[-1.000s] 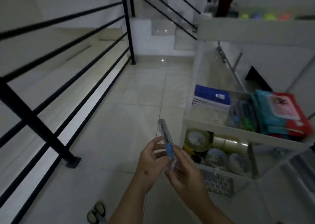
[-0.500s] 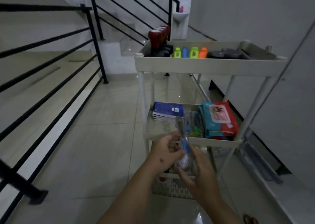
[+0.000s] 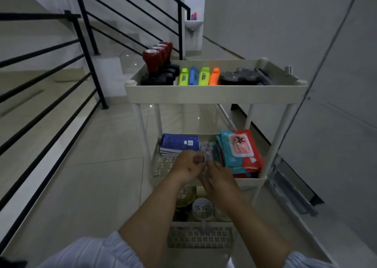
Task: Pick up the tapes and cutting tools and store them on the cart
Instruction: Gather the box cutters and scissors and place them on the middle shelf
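Packaged cutter [image 3: 206, 155] at the cart [image 3: 206, 93]
Clear pack, upright over the white cart's middle shelf, pinched between both hands

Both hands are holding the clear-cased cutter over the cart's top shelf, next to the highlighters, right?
Not quite. The head view shows the left hand and right hand holding the clear-cased cutter over the cart's middle shelf, between the blue notebooks and the wet wipe packs. The highlighters sit on the top shelf, above the hands.

Cream cart [image 3: 216, 93] (perforated shelves), glittery blue notebook [image 3: 179, 143].
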